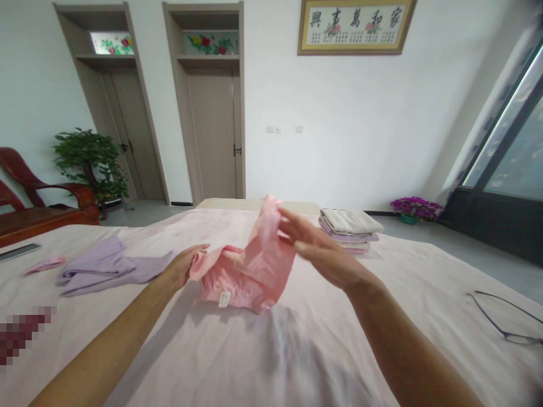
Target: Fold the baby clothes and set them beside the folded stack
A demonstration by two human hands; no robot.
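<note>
Pink pants [246,271] with a gathered elastic waistband and a small white label are held up over the bed in front of me. My left hand [186,265] is closed on their left edge, thumb and fingers pinching the cloth. At the upper right, my right hand [318,249] has its fingers and thumb about a raised, blurred part of the same cloth. The waistband faces me and hangs low, close to the sheet. Left of my left hand, a lilac garment [102,265] lies loosely folded, with a small pink cloth piece [46,264] beside it.
A stack of folded clothes [350,229] stands at the far right of the pale bed sheet [203,362]. Eyeglasses [509,333] lie near the right edge, a phone [19,252] at the left edge. Grey blurred cloth [297,356] is near me. A wooden chair [46,209] is beyond.
</note>
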